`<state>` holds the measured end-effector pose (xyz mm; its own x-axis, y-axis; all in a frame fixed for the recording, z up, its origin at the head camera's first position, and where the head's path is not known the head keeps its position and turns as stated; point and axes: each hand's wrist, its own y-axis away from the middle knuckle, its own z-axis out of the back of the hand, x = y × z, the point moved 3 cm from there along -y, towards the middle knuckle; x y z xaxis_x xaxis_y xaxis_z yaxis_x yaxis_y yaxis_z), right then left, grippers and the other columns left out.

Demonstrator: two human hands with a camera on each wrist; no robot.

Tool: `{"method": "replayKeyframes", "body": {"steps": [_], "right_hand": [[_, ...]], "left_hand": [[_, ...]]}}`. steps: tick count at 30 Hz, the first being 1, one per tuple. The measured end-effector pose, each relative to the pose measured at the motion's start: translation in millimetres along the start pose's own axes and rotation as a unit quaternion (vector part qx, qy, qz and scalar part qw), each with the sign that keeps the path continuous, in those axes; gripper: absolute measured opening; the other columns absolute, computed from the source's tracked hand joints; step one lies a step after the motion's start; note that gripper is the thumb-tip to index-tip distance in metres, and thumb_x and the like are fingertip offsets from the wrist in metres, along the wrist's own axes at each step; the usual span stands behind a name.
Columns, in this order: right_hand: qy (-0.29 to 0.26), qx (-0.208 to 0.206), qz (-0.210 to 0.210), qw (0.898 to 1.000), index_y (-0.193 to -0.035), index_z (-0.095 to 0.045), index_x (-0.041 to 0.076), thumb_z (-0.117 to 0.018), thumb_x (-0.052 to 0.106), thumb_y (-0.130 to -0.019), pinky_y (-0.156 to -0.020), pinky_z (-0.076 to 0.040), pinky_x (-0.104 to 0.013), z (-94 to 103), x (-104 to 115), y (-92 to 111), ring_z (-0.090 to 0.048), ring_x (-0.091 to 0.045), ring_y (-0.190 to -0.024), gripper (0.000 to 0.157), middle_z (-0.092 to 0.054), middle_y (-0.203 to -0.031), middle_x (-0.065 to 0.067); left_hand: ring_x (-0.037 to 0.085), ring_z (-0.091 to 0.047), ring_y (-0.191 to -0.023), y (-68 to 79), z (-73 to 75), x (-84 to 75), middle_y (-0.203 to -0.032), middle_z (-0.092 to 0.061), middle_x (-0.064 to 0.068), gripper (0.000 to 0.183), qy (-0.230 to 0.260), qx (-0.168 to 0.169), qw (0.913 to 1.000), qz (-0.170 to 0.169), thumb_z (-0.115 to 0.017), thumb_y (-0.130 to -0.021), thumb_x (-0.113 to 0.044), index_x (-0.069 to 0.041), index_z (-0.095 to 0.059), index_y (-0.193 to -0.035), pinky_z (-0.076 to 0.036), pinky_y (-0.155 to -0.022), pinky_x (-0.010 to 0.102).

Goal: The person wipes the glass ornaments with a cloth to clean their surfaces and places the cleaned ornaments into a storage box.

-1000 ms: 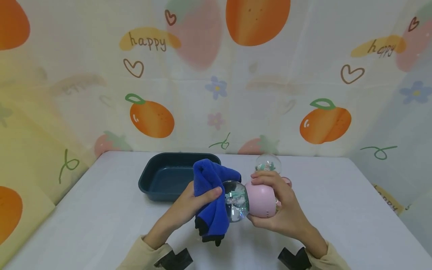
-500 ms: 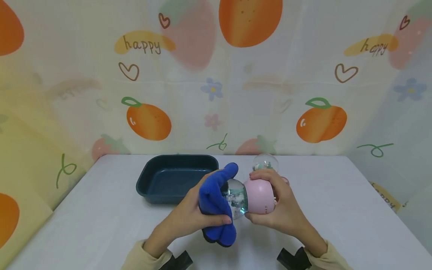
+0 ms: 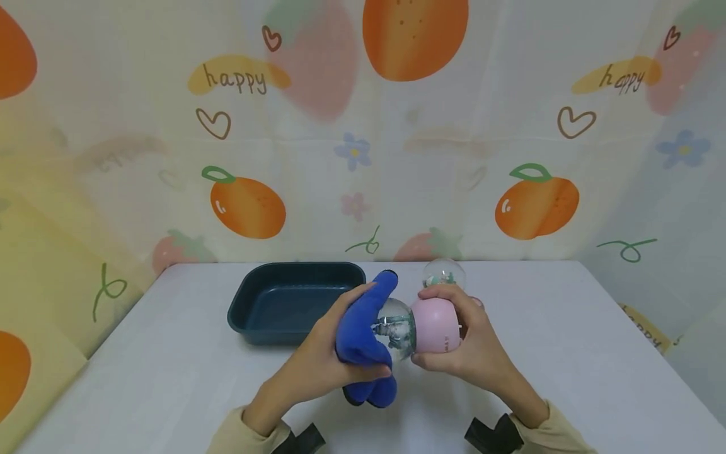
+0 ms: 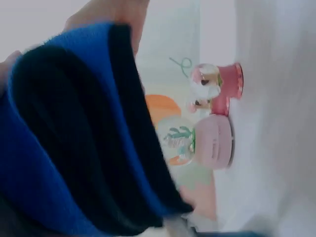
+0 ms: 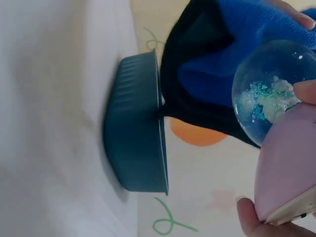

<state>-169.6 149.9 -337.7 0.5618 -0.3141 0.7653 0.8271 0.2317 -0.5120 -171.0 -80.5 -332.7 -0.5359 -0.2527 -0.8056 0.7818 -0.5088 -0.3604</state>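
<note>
My left hand [image 3: 320, 353] holds a blue cloth [image 3: 360, 334] with black trim, thumb in front and fingers behind it. The cloth is folded around the left side of the clear ball of a snow globe [image 3: 435, 325], which lies sideways above the table. Gripping its pink base is my right hand [image 3: 476, 337], thumb below and fingers over the top. White and green figures with shiny flakes show inside the ball [image 5: 264, 98] in the right wrist view. The cloth [image 4: 84, 133] fills much of the left wrist view and hides most of the left fingers.
A dark teal tray [image 3: 283, 277] sits at the back, left of my hands. Behind the right hand stands another snow globe [image 4: 215, 140] with a pink base, beside smaller reddish-pink globe ornaments [image 4: 229, 81]. A fruit-printed sheet [image 3: 317, 189] hangs behind the white table [image 3: 170, 366].
My left hand has turned and pushed the cloth closer round the glass ball; the cloth's hanging end has bunched up. The right hand keeps its grip on the base. The head view has shifted slightly.
</note>
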Motion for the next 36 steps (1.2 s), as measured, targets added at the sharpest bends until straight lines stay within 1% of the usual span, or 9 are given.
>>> {"method": "replayKeyframes", "body": {"steps": [3, 6, 8, 10, 18, 21, 27, 30, 36], "right_hand": [[-0.004, -0.005, 0.025, 1.0, -0.127, -0.056, 0.015, -0.092, 0.003, -0.059, -0.066, -0.058, -0.03, 0.2, 2.8, -0.2, -0.056, -0.022, -0.101, 0.078, -0.059, -0.122, -0.006], [-0.018, -0.013, 0.046, 0.999, -0.128, -0.056, 0.011, -0.091, -0.001, -0.058, -0.066, -0.059, -0.031, 1.7, 6.7, -0.8, -0.059, -0.016, -0.099, 0.079, -0.059, -0.122, -0.007], [-0.029, -0.019, 0.047, 0.998, -0.128, -0.056, 0.01, -0.089, -0.003, -0.057, -0.066, -0.059, -0.031, 3.2, 8.3, -0.7, -0.061, -0.015, -0.099, 0.079, -0.059, -0.123, -0.009], [-0.038, -0.022, 0.037, 0.998, -0.128, -0.056, 0.01, -0.088, -0.004, -0.058, -0.066, -0.059, -0.032, 4.1, 8.4, -0.9, -0.062, -0.015, -0.098, 0.078, -0.059, -0.123, -0.009], [-0.052, -0.008, -0.041, 0.998, -0.129, -0.055, 0.01, -0.086, -0.001, -0.062, -0.07, -0.059, -0.033, 5.7, 3.7, -3.2, -0.062, -0.024, -0.098, 0.075, -0.059, -0.126, -0.015], [-0.047, 0.011, -0.106, 0.993, -0.133, -0.052, 0.013, -0.085, 0.006, -0.066, -0.072, -0.058, -0.034, 5.3, 3.0, -3.5, -0.057, -0.033, -0.104, 0.075, -0.054, -0.133, -0.017], [-0.056, 0.056, -0.223, 0.971, -0.139, -0.044, 0.025, -0.085, 0.017, -0.071, -0.076, -0.058, -0.037, 4.5, 0.9, -1.2, -0.05, -0.039, -0.113, 0.079, -0.032, -0.142, -0.018], [-0.061, 0.075, -0.233, 0.968, -0.141, -0.04, 0.027, -0.083, 0.02, -0.075, -0.075, -0.058, -0.037, 4.9, -0.3, -0.7, -0.05, -0.039, -0.113, 0.079, -0.028, -0.143, -0.018], [-0.084, 0.098, -0.188, 0.974, -0.148, -0.033, 0.02, -0.063, 0.024, -0.088, -0.079, -0.057, -0.042, 8.1, 0.2, -1.1, -0.048, -0.039, -0.115, 0.067, -0.027, -0.143, -0.02]], "left_hand": [[0.025, -0.05, -0.129, -2.1, -0.2, 8.4, -0.149, -0.045, 0.0, 0.09, 0.097, 0.036, 0.9943, 0.025, -0.083, -0.081, -0.032, -0.034, -0.028, -0.153, -0.043, -0.106, 0.056], [0.025, -0.05, -0.129, -2.2, -2.7, 13.6, -0.147, -0.047, 0.008, 0.085, 0.19, 0.071, 0.9785, 0.036, -0.078, -0.085, -0.037, -0.021, -0.03, -0.152, -0.042, -0.107, 0.052], [0.026, -0.051, -0.127, -1.8, -5.5, 14.8, -0.144, -0.049, 0.013, 0.084, 0.229, 0.082, 0.969, 0.042, -0.077, -0.086, -0.038, -0.015, -0.029, -0.151, -0.044, -0.106, 0.05], [0.025, -0.052, -0.126, -1.8, -8.1, 14.4, -0.143, -0.049, 0.013, 0.085, 0.243, 0.078, 0.9658, 0.047, -0.078, -0.085, -0.038, -0.015, -0.029, -0.15, -0.045, -0.106, 0.048], [0.032, -0.049, -0.13, -2.6, -12.1, 11.4, -0.149, -0.046, 0.005, 0.109, 0.119, -0.044, 0.9919, 0.002, -0.092, -0.07, -0.021, -0.03, -0.024, -0.154, -0.041, -0.106, 0.059], [0.036, -0.046, -0.132, -1.5, -13.0, 11.2, -0.152, -0.041, 0.008, 0.111, 0.079, -0.068, 0.9945, -0.014, -0.09, -0.071, -0.013, -0.029, -0.02, -0.156, -0.041, -0.103, 0.063], [0.038, -0.048, -0.13, -0.8, -11.5, 9.2, -0.151, -0.042, 0.012, 0.11, 0.045, -0.085, 0.9941, -0.051, -0.088, -0.072, -0.004, -0.02, -0.019, -0.157, -0.045, -0.1, 0.062], [0.037, -0.05, -0.129, -0.6, -10.2, 8.5, -0.15, -0.044, 0.012, 0.109, 0.034, -0.088, 0.9941, -0.054, -0.087, -0.072, -0.005, -0.02, -0.021, -0.157, -0.046, -0.098, 0.061], [0.038, -0.048, -0.131, -2.2, -6.6, 8.8, -0.151, -0.044, 0.011, 0.104, 0.018, -0.115, 0.9918, -0.052, -0.088, -0.072, -0.007, -0.023, -0.026, -0.155, -0.044, -0.101, 0.065]]}}
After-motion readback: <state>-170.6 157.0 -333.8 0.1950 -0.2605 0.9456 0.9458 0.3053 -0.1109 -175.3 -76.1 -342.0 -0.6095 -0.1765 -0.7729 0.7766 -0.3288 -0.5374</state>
